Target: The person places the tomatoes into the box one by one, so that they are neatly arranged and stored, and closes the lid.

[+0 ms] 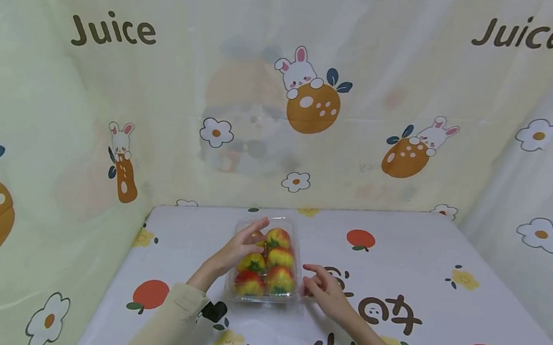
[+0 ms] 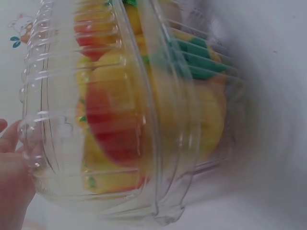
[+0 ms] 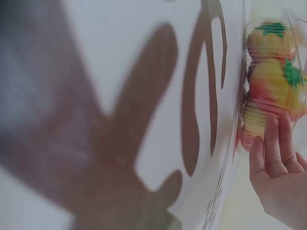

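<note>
A clear plastic box [image 1: 259, 299] sits on the table, its lid closed over several red-and-yellow fruits [image 1: 280, 258] with green leafy tops. My left hand [image 1: 236, 254] is over the box's left side, thumb and fingers spread apart, hiding part of the fruits. In the left wrist view its fingers are at the edge of the clear lid [image 2: 53, 184]. Beside the box's right side is my right hand [image 1: 328, 295], with its fingers loosely bent and nothing held in them. The right wrist view shows those fingers [image 3: 272, 143] close by the box's ribbed wall.
A white tablecloth [image 1: 309, 339] printed with fruit, flowers and dark lettering covers the table. Behind it hangs a cream curtain [image 1: 178, 100] with rabbits and oranges, and more curtain closes off both sides. A black wrist strap [image 1: 213, 311] shows at the left sleeve.
</note>
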Available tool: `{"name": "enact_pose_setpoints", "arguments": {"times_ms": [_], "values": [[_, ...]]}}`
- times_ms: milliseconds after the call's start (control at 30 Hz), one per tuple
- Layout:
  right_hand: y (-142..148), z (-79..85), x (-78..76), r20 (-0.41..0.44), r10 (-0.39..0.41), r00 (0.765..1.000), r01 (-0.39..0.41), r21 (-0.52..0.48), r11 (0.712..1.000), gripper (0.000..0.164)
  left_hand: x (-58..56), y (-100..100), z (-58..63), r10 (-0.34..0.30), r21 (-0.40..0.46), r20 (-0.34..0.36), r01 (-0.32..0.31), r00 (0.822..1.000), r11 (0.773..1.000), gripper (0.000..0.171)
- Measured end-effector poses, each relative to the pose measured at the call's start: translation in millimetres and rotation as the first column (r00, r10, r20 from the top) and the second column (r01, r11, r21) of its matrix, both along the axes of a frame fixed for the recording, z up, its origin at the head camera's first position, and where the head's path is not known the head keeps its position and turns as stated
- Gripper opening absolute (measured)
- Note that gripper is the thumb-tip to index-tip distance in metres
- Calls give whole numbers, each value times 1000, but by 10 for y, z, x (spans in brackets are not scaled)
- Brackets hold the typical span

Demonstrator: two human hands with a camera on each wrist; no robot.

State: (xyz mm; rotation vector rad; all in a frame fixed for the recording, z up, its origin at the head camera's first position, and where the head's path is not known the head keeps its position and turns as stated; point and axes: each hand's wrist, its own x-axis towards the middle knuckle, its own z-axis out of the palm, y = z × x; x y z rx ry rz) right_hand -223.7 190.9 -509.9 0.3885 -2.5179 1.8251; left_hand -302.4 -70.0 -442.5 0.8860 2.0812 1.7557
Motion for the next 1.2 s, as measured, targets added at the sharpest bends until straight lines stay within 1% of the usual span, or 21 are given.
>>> {"name": "enact_pose_setpoints", "arguments": {"times_ms": [200, 300, 400, 567, 767, 900, 1067, 1200], "values": [[-28, -17, 85, 1, 90, 996, -89, -35, 995, 47, 18, 14, -33, 1, -8, 2, -1, 1000, 1000, 66], [-49, -13, 101, 11, 109, 994, -108, -53, 993, 51, 32, 18, -24, 4, -20, -2, -4, 1000, 1000, 66], [-67, -19, 107, 20, 100, 995, -99, -58, 993, 54, 36, 19, -27, 3, -25, -12, -4, 1000, 1000, 66], [-73, -47, 107, 9, 79, 997, -78, -49, 996, 55, 26, 23, -67, -7, -31, -9, 7, 1000, 999, 67], [-63, -43, 119, 24, 101, 995, -100, -62, 993, 58, 44, 32, -74, -5, -38, -17, 4, 1000, 999, 66], [-70, -38, 120, 42, 101, 994, -98, -60, 993, 60, 54, 25, -86, -5, -36, -19, 4, 1000, 999, 66], [-84, -42, 110, 61, 84, 995, -79, -72, 994, 59, 67, 20, -106, 2, -13, -34, -3, 999, 1000, 64], [-86, -47, 104, 80, 81, 993, -73, -103, 992, 60, 74, 17, -110, 9, 7, -53, -9, 999, 1000, 63]]}}
